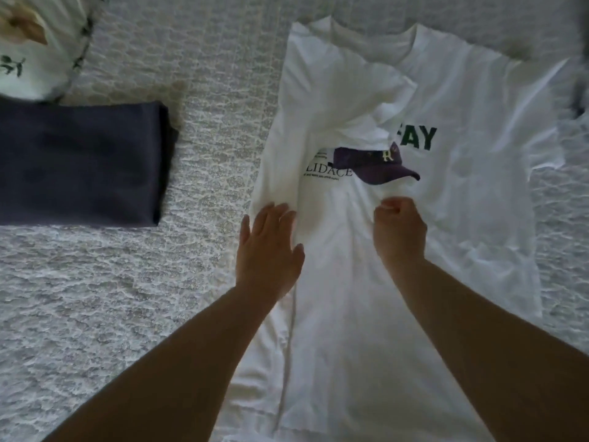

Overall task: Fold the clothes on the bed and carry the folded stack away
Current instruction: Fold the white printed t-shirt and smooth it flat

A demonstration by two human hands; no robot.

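Observation:
A white T-shirt with green letters and a purple cap print lies spread on the bed, collar away from me. Its left sleeve and side are folded in over the chest. My left hand lies flat with straight fingers on the shirt's left folded edge. My right hand is curled over the middle of the shirt just below the print, and whether it pinches the cloth cannot be made out. A folded dark navy garment lies flat on the bed to the left.
A grey-white patterned bedspread covers the bed. A white pillow with a printed design sits at the top left, just above the navy garment. A dark object shows at the right edge.

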